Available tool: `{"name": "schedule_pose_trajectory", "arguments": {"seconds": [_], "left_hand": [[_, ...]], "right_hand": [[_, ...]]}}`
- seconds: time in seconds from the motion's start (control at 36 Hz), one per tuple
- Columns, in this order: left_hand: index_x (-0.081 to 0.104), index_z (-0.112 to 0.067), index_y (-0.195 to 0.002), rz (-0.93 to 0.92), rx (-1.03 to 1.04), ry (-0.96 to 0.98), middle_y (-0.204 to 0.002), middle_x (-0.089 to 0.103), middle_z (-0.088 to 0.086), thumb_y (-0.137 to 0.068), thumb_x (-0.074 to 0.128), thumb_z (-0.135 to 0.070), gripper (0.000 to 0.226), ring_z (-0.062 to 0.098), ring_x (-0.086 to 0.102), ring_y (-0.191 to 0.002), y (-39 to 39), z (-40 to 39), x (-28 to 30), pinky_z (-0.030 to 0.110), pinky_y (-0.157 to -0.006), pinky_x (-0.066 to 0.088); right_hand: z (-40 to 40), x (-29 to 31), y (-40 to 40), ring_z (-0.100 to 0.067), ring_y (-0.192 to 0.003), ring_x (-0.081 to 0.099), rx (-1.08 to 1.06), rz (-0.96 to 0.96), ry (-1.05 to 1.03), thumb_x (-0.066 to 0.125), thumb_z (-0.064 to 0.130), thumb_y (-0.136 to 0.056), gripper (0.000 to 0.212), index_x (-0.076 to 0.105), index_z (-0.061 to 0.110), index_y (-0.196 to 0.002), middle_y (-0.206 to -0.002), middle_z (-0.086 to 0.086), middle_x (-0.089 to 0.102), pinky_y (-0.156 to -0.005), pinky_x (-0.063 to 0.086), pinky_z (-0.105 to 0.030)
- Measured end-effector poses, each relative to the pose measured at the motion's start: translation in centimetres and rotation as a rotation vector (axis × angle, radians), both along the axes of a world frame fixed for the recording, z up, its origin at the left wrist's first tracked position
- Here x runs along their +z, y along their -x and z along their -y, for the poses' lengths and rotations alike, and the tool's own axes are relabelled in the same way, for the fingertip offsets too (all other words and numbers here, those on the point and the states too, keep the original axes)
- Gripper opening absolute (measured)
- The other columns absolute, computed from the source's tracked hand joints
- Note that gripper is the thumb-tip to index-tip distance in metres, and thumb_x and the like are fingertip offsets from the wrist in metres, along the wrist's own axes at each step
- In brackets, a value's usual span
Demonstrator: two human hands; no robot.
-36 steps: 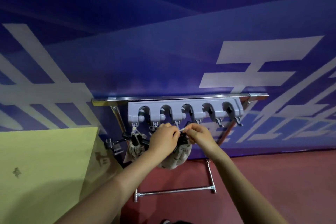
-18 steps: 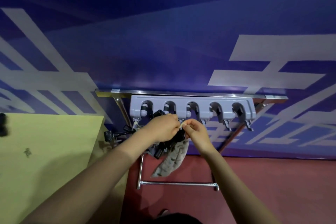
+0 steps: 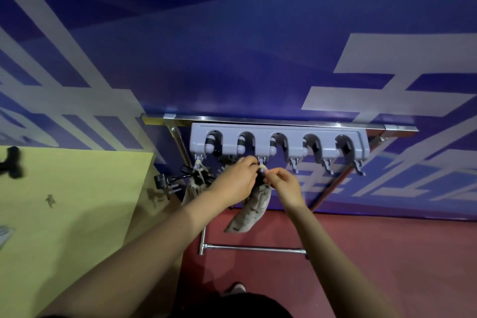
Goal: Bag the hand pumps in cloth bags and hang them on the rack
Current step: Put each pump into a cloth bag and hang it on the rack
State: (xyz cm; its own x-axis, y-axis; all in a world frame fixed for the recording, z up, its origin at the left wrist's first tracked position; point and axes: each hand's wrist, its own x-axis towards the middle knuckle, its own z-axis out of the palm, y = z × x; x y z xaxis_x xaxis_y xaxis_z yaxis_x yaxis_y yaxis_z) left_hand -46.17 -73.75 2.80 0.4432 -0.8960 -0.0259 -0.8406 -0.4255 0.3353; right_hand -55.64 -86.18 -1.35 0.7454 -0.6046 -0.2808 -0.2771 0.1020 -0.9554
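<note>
A grey plastic rack (image 3: 278, 128) with several hooks is fixed to a metal stand against the blue wall. One patterned cloth bag (image 3: 194, 188) hangs by its cord from the leftmost hook. A second patterned cloth bag (image 3: 251, 214) dangles below my hands, a black pump end showing at its mouth. My left hand (image 3: 233, 181) and my right hand (image 3: 284, 184) both pinch this bag's light drawstring right under the third hook (image 3: 262, 161). Whether the cord sits on the hook is hidden by my fingers.
A yellow table (image 3: 72, 201) fills the left, with a black pump (image 3: 11, 165) at its far left edge. Black clamps (image 3: 165, 182) jut from the table's corner. The stand's crossbar (image 3: 253, 248) lies on the red floor. Three hooks to the right carry nothing.
The bag has dropped from a bunched lump at my hands to hanging long. Both hands have closed in under the third hook, still pinching the cord.
</note>
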Motion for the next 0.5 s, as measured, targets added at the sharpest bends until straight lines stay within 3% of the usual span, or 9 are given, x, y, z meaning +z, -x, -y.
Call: {"name": "schedule_pose_trajectory", "arguments": {"seconds": [0.06,0.14,0.25,0.36,0.5], "left_hand": [[0.042,-0.003,-0.141,-0.059,-0.002,0.053,-0.145,0.037,0.009,-0.101,0.04,-0.015,0.042,0.024,0.038,-0.131,0.7,-1.0,-0.1,0.032,-0.107,0.034],[0.042,-0.008,-0.143,-0.2,0.01,0.151,-0.143,0.041,0.004,-0.099,0.044,-0.014,0.044,0.018,0.042,-0.128,1.4,-2.5,-0.3,0.025,-0.108,0.031],[0.055,-0.011,-0.134,-0.411,0.062,0.211,-0.128,0.052,0.003,-0.097,0.047,-0.008,0.038,0.013,0.051,-0.116,1.4,-4.1,-1.0,0.019,-0.098,0.039],[0.063,-0.014,-0.123,-0.548,0.129,0.229,-0.113,0.057,0.001,-0.096,0.048,-0.006,0.032,0.012,0.059,-0.101,1.1,-6.1,-1.7,0.025,-0.09,0.047],[0.066,-0.019,-0.111,-0.753,0.218,0.206,-0.092,0.066,-0.009,-0.096,0.045,-0.002,0.031,0.0,0.064,-0.081,0.7,-10.4,-2.3,0.022,-0.08,0.052]], "right_hand": [[-0.3,-0.2,0.2,-0.009,-0.069,0.06,-0.032,-0.011,0.002,0.063,0.016,-0.092,0.02,0.064,0.012,-0.072,-0.074,-0.003,0.066,-0.07,0.047,-0.022],[-0.8,-0.5,0.5,-0.004,-0.071,0.062,-0.052,-0.013,-0.004,0.06,0.011,-0.093,0.012,0.068,0.011,-0.084,-0.081,-0.001,0.068,-0.071,0.049,-0.021],[-1.8,-0.6,1.3,0.006,-0.064,0.06,-0.191,0.025,-0.027,0.059,0.006,-0.093,0.008,0.067,0.007,-0.09,-0.079,0.001,0.066,-0.07,0.049,-0.019],[-3.9,-0.2,2.0,0.007,-0.055,0.056,-0.354,0.053,-0.069,0.054,0.004,-0.094,0.013,0.062,0.007,-0.085,-0.073,-0.003,0.061,-0.053,0.044,-0.01],[-8.7,0.2,1.4,-0.002,-0.049,0.048,-0.344,0.042,-0.155,0.048,0.003,-0.095,0.023,0.063,0.01,-0.079,-0.064,-0.001,0.053,-0.051,0.037,-0.019]]}}
